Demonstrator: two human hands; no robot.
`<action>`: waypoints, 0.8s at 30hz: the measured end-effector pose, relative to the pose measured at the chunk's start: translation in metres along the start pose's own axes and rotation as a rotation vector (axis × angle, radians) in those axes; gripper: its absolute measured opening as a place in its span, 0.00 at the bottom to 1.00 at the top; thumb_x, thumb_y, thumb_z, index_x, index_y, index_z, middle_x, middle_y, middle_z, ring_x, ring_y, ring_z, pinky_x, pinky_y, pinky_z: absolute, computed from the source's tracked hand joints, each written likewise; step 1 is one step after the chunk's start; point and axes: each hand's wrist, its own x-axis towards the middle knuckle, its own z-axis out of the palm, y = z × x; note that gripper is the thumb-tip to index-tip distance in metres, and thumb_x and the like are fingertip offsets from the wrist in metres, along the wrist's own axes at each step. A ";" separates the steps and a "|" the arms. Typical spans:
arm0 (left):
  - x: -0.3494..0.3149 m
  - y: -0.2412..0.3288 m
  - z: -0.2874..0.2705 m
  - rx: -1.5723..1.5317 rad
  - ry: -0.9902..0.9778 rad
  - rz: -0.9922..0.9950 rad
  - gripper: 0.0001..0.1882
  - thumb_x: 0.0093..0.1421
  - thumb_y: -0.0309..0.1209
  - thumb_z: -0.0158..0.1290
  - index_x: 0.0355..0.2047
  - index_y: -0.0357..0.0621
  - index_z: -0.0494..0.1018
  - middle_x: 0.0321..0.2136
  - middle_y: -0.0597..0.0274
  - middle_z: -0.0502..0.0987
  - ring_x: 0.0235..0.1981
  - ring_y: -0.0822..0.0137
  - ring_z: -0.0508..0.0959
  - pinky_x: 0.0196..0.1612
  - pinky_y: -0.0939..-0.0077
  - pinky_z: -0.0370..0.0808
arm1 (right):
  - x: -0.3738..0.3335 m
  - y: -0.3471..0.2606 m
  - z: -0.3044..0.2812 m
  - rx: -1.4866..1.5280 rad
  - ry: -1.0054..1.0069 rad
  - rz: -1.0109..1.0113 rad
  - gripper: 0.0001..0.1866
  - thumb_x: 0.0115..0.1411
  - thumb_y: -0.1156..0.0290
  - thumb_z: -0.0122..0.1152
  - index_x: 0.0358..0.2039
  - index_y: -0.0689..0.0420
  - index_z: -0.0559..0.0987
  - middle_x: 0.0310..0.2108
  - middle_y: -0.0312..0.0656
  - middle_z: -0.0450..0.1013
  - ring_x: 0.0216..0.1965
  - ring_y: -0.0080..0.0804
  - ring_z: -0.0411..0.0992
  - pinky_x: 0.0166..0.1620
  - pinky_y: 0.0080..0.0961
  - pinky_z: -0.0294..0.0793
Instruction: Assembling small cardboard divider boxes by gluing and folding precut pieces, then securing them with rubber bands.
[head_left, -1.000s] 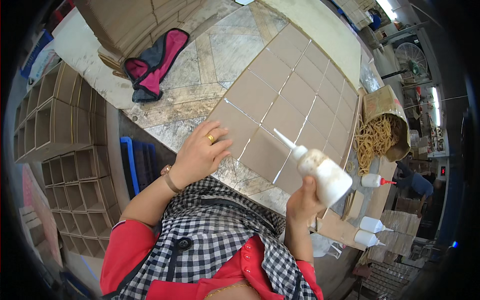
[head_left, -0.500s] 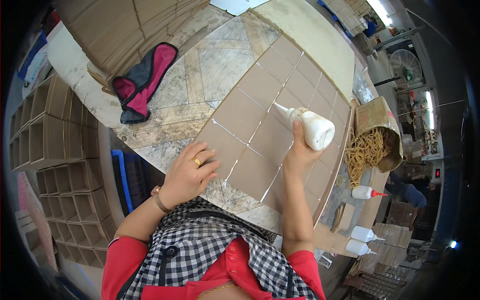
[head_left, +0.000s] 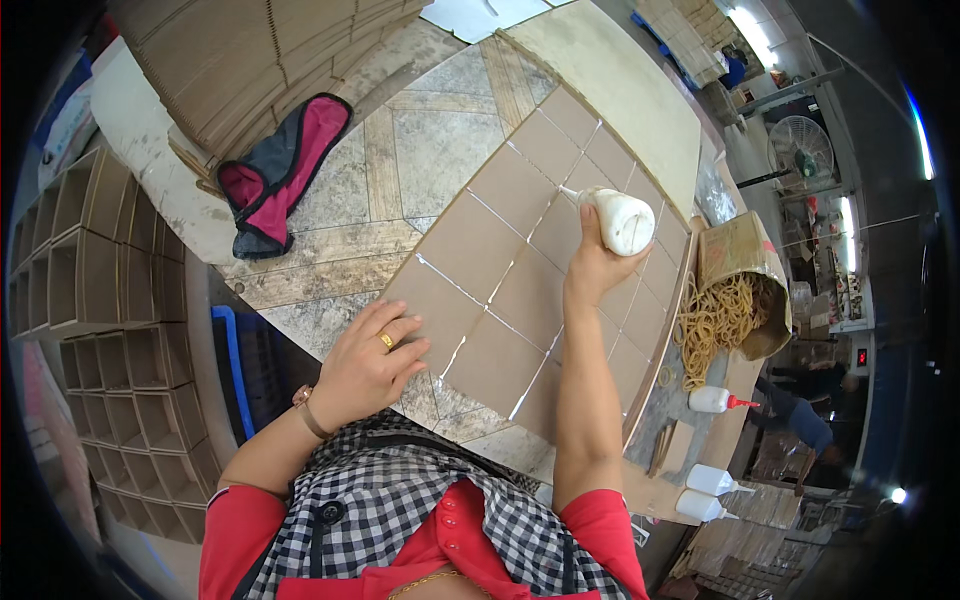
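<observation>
My right hand is wrapped round a white squeeze glue bottle. The bottle is tilted, its thin nozzle at a white line on a large brown cardboard panel. Lines of white glue cross the panel in a grid of squares; in places they are broken or beaded. My left hand lies at the panel's near left edge, holding nothing, its fingers stretched and a little apart. Beneath the panel is a table top with a stone and wood pattern.
A pink and grey cloth item lies by a tall cardboard stack. Divided cardboard boxes stand at left. On the right are a tipped carton spilling rubber bands, a red-tipped bottle and two white bottles.
My right hand has moved farther away over the panel with the glue bottle, its nozzle now at a farther part of the grid. My left hand stays at the edge.
</observation>
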 end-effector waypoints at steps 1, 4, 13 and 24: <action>0.000 0.000 0.000 -0.006 -0.001 -0.001 0.13 0.45 0.32 0.62 0.33 0.45 0.78 0.42 0.58 0.74 0.51 0.53 0.70 0.56 0.53 0.66 | 0.000 -0.001 0.002 0.019 -0.002 -0.003 0.31 0.47 0.78 0.71 0.48 0.64 0.63 0.44 0.45 0.69 0.46 0.31 0.70 0.49 0.26 0.72; 0.001 0.001 -0.002 -0.020 -0.005 -0.005 0.13 0.45 0.31 0.62 0.33 0.45 0.78 0.42 0.58 0.74 0.51 0.53 0.70 0.56 0.53 0.66 | -0.003 -0.003 0.000 -0.026 0.004 0.000 0.30 0.47 0.77 0.72 0.47 0.64 0.64 0.44 0.45 0.69 0.45 0.31 0.70 0.49 0.26 0.72; 0.001 -0.001 -0.001 -0.036 0.003 0.003 0.13 0.44 0.30 0.62 0.33 0.43 0.78 0.41 0.57 0.74 0.50 0.51 0.70 0.56 0.52 0.66 | -0.028 -0.026 -0.020 -0.117 -0.052 0.017 0.31 0.46 0.76 0.73 0.47 0.64 0.64 0.44 0.45 0.69 0.45 0.31 0.70 0.48 0.26 0.71; -0.001 -0.001 -0.001 -0.044 0.033 0.017 0.13 0.44 0.30 0.61 0.32 0.42 0.77 0.41 0.57 0.74 0.49 0.51 0.70 0.56 0.53 0.67 | -0.068 -0.057 -0.046 -0.116 -0.120 0.051 0.29 0.47 0.77 0.72 0.47 0.65 0.66 0.43 0.45 0.71 0.44 0.30 0.71 0.48 0.27 0.71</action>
